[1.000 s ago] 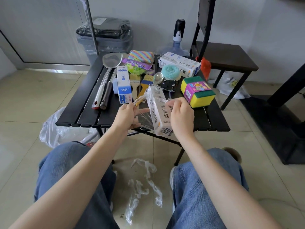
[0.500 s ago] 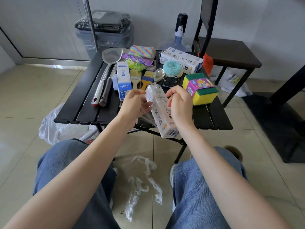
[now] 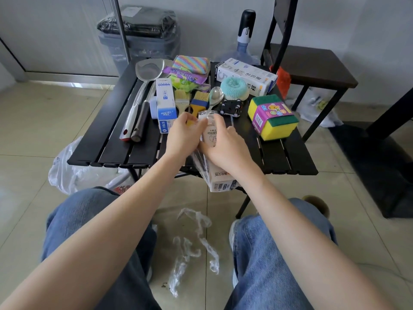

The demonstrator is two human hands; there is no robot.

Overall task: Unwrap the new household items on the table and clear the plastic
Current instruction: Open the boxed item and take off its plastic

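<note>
Your left hand (image 3: pixel 183 135) and right hand (image 3: pixel 225 146), both clenched around the wrapped box (image 3: pixel 214 153), frame centre.

Box (image 3: pixel 220 177) between left hand (image 3: pixel 182 136) and right hand (image 3: pixel 225 145); sponge pack (image 3: pixel 271 117) right of right hand; brushes (image 3: pixel 197 101) beyond left hand.

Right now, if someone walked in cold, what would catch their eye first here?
Both hands, left and right, meet at the near edge of the black slatted table, gripping a long white box still in clear plastic wrap. Next comes the bright yellow-and-green sponge pack at the table's right side. Torn strips of plastic film lie on the tile floor between the person's knees.
</note>
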